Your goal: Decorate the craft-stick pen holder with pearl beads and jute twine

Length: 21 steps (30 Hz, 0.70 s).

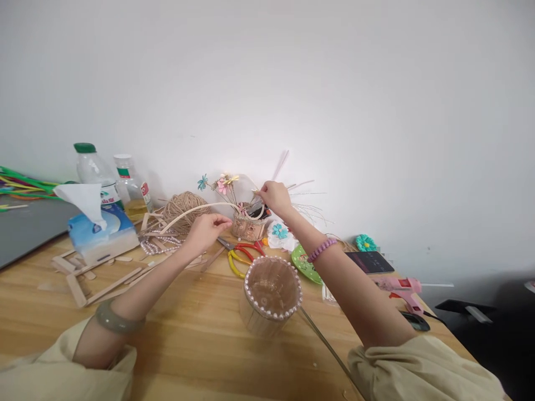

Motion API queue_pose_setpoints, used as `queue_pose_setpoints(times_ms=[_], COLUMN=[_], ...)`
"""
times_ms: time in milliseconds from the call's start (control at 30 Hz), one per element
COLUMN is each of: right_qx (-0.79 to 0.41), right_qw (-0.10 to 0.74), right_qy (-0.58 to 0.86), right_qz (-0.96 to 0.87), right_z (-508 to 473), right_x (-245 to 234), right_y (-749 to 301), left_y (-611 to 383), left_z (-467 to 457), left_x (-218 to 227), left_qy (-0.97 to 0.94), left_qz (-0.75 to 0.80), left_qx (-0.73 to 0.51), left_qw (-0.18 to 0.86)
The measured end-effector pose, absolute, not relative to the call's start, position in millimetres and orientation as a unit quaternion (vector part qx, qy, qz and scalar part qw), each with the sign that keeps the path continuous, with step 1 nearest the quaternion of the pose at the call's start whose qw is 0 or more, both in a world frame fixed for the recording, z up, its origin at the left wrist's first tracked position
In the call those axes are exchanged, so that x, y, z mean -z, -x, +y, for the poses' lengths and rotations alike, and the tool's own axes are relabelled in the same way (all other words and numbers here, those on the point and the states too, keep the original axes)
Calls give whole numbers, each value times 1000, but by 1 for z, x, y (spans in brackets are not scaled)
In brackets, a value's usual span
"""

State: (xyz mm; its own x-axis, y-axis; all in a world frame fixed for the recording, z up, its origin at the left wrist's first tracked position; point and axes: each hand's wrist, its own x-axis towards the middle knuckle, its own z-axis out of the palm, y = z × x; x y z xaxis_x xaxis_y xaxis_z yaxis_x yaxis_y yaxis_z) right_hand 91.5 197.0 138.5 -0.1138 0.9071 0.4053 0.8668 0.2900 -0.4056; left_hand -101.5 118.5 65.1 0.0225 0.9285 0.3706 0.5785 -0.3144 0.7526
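My right hand [276, 196] is closed in a pinch on a cream-coloured cord [210, 205], above a small round basket [247, 229] of woven twine and wood. The cord arches out to the left, passing behind my left hand [204, 231]. That hand hovers left of the basket with thumb and fingers pressed together; what they hold, if anything, is too small to make out. Artificial flowers [223, 185] on stems stand behind the basket. Nearer to me is a wood-coloured cup [273, 326], its rim lined with pearl beads.
Scissors [238, 264] with red and yellow handles lie behind the cup. A twine ball [188, 209], wooden sticks [112, 287], a tissue pack [102, 231] and bottles [94, 170] occupy the left. Rightward are a green plate [307, 264], a phone-like black slab [370, 262] and a pink glue gun [405, 287].
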Motion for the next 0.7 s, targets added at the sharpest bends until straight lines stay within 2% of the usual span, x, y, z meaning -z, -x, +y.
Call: queue_pose_setpoints(times_ms=[300, 567, 700], right_qx=[-74, -39, -64], right_qw=[269, 208, 170], right_qy=[629, 712, 726], right_qz=[-725, -669, -663], right_z=[182, 152, 137], right_x=[-157, -174, -184], right_y=[-125, -156, -171], left_y=[90, 82, 80], left_z=[119, 111, 107], left_x=[-72, -83, -90], left_qy=[-699, -726, -732], left_qz=[525, 497, 488], left_qx=[-429, -417, -419], left_qw=[228, 231, 224])
